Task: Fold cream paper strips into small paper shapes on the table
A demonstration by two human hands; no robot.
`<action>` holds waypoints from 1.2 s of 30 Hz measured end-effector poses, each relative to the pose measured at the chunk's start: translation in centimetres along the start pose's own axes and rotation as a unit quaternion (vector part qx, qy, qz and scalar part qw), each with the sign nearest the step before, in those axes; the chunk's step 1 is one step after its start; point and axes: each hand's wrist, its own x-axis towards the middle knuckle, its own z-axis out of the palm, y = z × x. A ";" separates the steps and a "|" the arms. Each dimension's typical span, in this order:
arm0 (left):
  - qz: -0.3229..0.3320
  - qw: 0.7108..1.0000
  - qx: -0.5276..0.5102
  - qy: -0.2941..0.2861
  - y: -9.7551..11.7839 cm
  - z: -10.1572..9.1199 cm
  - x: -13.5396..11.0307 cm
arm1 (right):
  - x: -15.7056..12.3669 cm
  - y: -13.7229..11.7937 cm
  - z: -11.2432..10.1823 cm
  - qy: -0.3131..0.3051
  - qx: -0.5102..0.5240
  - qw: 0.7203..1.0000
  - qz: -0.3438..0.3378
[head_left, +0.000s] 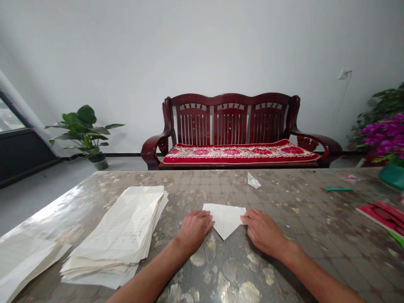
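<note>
- Workpiece: folded paper (224, 221), white, at the near middle of the patterned table (189, 181), between the two hands; straight edge faces the bench, pointed end faces the person
- Left hand (195, 227): partly closed, fingers bent, fingertips gripping the left edge of the folded paper
- Right hand (263, 232): partly closed, thumb and fingers gripping the paper at its right corner
- Paper stack (123, 227): left of the left hand, sheets unevenly aligned, handwriting visible on the top sheet
- Loose sheets (23, 261): at the lower left, beside the stack, partly out of view
- Small folded paper piece (253, 181): white, near the far table edge, beyond the workpiece and well apart from both hands
- Right side of table: teal pen (339, 189); nearer the person, red book (374, 215) with dark-framed glasses (386, 215) on top
- Background: dark red wooden bench (230, 100) with a red floral cushion (240, 155), against the wall; potted plant (85, 126) on the floor at left
</note>
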 end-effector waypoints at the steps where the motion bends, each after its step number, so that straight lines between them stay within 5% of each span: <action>1: -0.015 1.000 0.007 -0.012 0.0 -0.4 0.6 | 0.6 -0.2 -0.5 -0.016 -0.006 1.000 0.021; 4: -0.042 0.998 0.014 -0.036 -0.3 -1.2 2.8 | 2.9 -0.2 -1.4 -0.049 0.011 0.996 0.080; 8: -0.008 0.997 -0.032 -0.074 -1.7 -1.5 5.0 | 5.4 1.2 -1.5 -0.066 0.072 0.992 0.075; 15: 0.005 0.973 -0.107 -0.204 -3.0 -1.5 6.7 | 7.5 2.4 -1.6 -0.218 0.163 0.956 0.104; 18: -0.006 0.971 -0.102 -0.217 -3.0 -1.5 6.8 | 7.3 2.2 -1.7 -0.227 0.169 0.954 0.101; 21: -0.014 0.980 -0.097 -0.176 -2.9 -1.8 6.4 | 6.5 2.0 -2.1 -0.119 0.146 0.980 0.068; 25: -0.010 0.997 -0.025 0.069 -2.5 -2.7 5.3 | 5.4 1.9 -2.7 0.131 0.082 0.988 -0.004; 29: 0.109 0.957 0.094 0.251 -1.9 -2.5 3.8 | 4.2 1.5 -1.7 0.280 -0.012 0.956 -0.084; 32: 0.161 0.944 0.124 0.260 -1.5 -1.0 2.8 | 3.2 1.0 0.2 0.274 -0.066 0.950 -0.133; 36: 0.189 0.962 0.137 0.141 -1.2 1.1 1.9 | 2.1 0.5 2.1 0.193 -0.081 0.968 -0.136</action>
